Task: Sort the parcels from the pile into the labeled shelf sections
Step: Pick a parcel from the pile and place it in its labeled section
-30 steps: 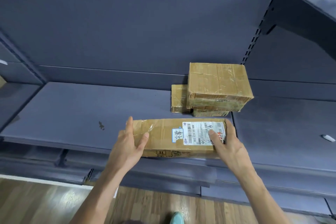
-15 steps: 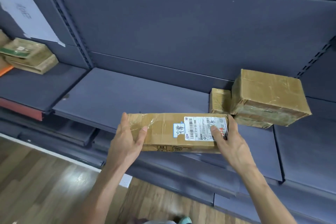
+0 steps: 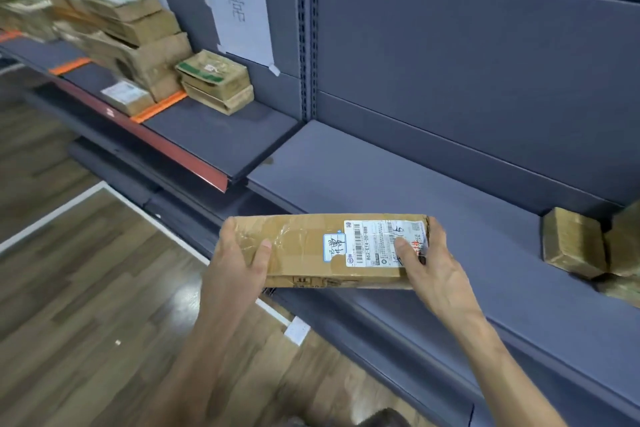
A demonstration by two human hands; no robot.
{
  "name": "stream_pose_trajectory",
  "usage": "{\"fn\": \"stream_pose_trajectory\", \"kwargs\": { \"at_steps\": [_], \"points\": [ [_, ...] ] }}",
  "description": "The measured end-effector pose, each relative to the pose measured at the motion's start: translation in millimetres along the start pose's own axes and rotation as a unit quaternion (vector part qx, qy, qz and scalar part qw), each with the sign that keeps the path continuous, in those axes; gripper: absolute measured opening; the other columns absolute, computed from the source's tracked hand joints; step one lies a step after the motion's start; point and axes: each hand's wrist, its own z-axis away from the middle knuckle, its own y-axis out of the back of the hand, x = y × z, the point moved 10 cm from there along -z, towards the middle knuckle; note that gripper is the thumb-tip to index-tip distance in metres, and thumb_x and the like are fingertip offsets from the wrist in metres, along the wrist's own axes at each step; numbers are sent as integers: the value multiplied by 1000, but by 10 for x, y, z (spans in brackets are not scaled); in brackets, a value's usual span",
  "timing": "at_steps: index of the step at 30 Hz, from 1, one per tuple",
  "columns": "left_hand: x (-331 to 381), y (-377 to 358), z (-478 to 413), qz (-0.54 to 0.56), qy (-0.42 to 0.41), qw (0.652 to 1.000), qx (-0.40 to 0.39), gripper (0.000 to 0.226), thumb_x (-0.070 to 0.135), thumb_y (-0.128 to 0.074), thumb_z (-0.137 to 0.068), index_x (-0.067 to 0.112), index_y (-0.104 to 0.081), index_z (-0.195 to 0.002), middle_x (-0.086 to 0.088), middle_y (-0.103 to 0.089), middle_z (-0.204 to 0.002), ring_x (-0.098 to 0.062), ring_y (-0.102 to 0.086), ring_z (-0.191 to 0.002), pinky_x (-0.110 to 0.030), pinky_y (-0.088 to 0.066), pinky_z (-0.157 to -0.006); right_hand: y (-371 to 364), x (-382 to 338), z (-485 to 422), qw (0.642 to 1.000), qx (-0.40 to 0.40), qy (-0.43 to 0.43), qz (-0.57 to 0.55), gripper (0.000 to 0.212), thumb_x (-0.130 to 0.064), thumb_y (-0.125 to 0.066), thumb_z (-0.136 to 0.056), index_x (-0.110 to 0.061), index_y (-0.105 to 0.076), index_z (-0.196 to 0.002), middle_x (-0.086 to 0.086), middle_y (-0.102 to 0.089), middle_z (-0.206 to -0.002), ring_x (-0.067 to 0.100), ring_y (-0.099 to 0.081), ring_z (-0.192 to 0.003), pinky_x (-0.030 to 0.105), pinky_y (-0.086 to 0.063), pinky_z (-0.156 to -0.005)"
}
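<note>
parcel (image 3: 318,250) over grey shelf (image 3: 398,191), wood floor (image 3: 86,305)

A tall white paper sign (image 3: 237,0) taped up far on the left says 异常 in grey. The white shipping label (image 3: 381,243) on the near long brown cardboard parcel (image 3: 304,253) reads B62-E14-00-888. Its small blue-edged sticker (image 3: 334,246) has handwriting too messy to read.
</note>
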Motion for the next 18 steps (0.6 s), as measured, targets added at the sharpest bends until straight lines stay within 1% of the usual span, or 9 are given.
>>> {"fn": "stream_pose_trajectory", "kwargs": {
  "at_steps": [2, 4, 6, 8, 10, 13, 15, 16, 18],
  "points": [
    [-161, 184, -66, 21, 12, 1000, 7, 52, 42, -58, -100, 25, -37, -145, 7, -60, -128, -19, -60, -112, -41, -48, -93, -211, -209, -30, 1000, -14, 16, -1, 56, -57, -46, -97, -37, -25, -146, -5, -63, -128, 29, -59, -114, 40, -44, -89],
    [-314, 346, -132, 36, 31, 999, 22, 34, 40, -58, -99, 31, -44, -128, 12, -62, -116, -14, -62, -102, -42, -50, -88, -394, -403, -79, 999, -28, 29, 2, 51, -56, -46, -98, -38, -27, -141, -8, -63, -124, 27, -60, -113, 39, -44, -87],
    [-457, 518, -199, 29, 48, 997, 48, 24, 41, -59, -98, 38, -39, -111, 20, -59, -102, 0, -58, -89, -38, -46, -79, -569, -602, -160, 998, -40, 46, 9, 47, -55, -46, -98, -40, -27, -139, -10, -63, -120, 25, -61, -110, 38, -44, -85],
    [-568, 673, -268, 19, 58, 996, 69, 30, 42, -60, -97, 38, -38, -118, 24, -55, -99, 4, -53, -84, -34, -40, -77, -748, -790, -265, 997, -55, 59, 15, 50, -56, -45, -98, -40, -25, -141, -7, -63, -122, 25, -60, -106, 39, -44, -86],
    [-679, 799, -366, 13, 69, 994, 82, 40, 44, -61, -97, 32, -41, -130, 17, -58, -107, -6, -56, -88, -34, -42, -79, -943, -977, -391, 995, -72, 72, 22, 53, -57, -44, -98, -40, -23, -143, -5, -64, -125, 25, -57, -103, 38, -41, -84],
    [-846, 987, -565, 15, 88, 991, 102, 39, 45, -64, -95, 31, -45, -126, 18, -59, -103, -14, -59, -95, -37, -45, -79, -1242, -1264, -606, 991, -97, 86, 29, 60, -59, -43, -98, -38, -19, -149, -3, -63, -128, 26, -56, -105, 39, -40, -86],
    [-940, 1099, -760, 10, 95, 989, 115, 40, 45, -66, -94, 28, -48, -126, 17, -59, -102, -19, -60, -98, -35, -43, -76, -1437, -1467, -773, 989, -113, 94, 27, 60, -58, -43, -98, -37, -20, -149, -3, -64, -128, 28, -58, -110, 40, -42, -88],
    [-981, 1155, -864, 7, 100, 988, 118, 42, 45, -66, -94, 27, -50, -127, 14, -61, -105, -19, -59, -101, -33, -43, -75, -1527, -1568, -855, 988, -120, 97, 25, 59, -57, -43, -99, -36, -21, -149, -3, -64, -128, 28, -58, -111, 40, -43, -88],
    [-1050, 1247, -1080, 10, 106, 987, 121, 46, 45, -68, -93, 25, -50, -132, 9, -62, -114, -19, -59, -107, -33, -47, -82, -1691, -1776, -1020, 985, -134, 105, 21, 56, -57, -43, -99, -38, -22, -148, -6, -65, -127, 27, -60, -111, 40, -44, -87]
  ]
}}
